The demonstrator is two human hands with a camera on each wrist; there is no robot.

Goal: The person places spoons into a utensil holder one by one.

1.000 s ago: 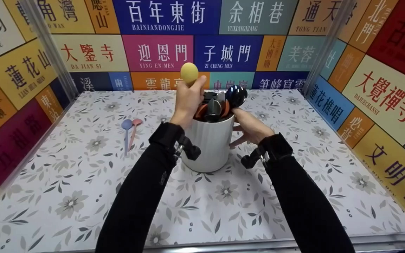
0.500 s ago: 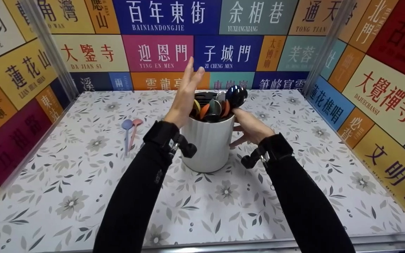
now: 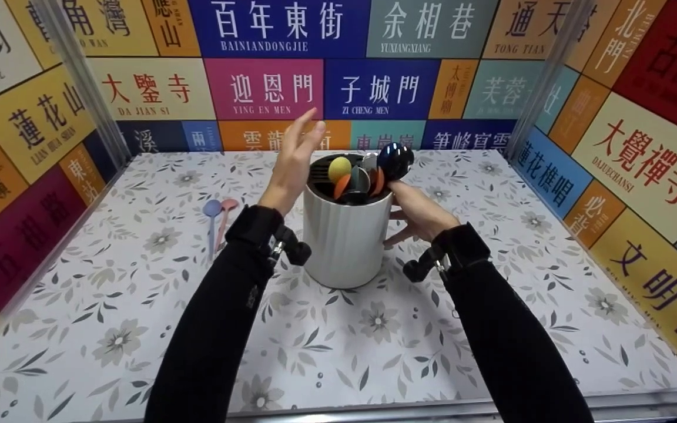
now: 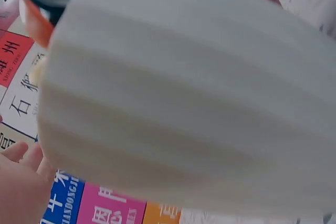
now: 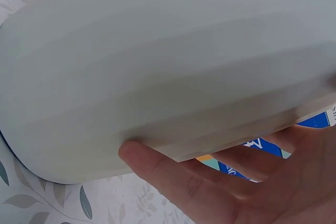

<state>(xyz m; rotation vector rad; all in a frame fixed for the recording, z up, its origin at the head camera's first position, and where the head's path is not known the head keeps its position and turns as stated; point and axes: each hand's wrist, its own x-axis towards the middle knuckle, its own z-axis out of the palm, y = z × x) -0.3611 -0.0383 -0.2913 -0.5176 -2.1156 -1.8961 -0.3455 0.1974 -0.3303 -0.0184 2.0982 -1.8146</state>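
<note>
A white ribbed utensil holder [image 3: 347, 244] stands upright on the table, with a slotted black insert at its top. My right hand [image 3: 424, 211] grips its right side, the thumb [image 5: 152, 163] on the near wall and the fingers reaching round behind. In the holder are a yellow spoon [image 3: 339, 170], head up, an orange-edged utensil [image 3: 342, 187], a shiny dark ladle [image 3: 395, 160] and others crowded together. My left hand [image 3: 291, 167] is raised beside the rim on the left, fingers extended and holding nothing. Only part of it shows in the left wrist view, beyond the holder.
A blue spoon [image 3: 211, 211] and a pink spoon [image 3: 228, 207] lie side by side on the floral tabletop [image 3: 379, 352], left of the holder. Colourful sign-printed walls [image 3: 268, 88] enclose the table at the back and both sides.
My left hand has let go of the yellow spoon, which now sits lower in the holder, and has drawn away to the left. The right hand keeps its place on the holder.
</note>
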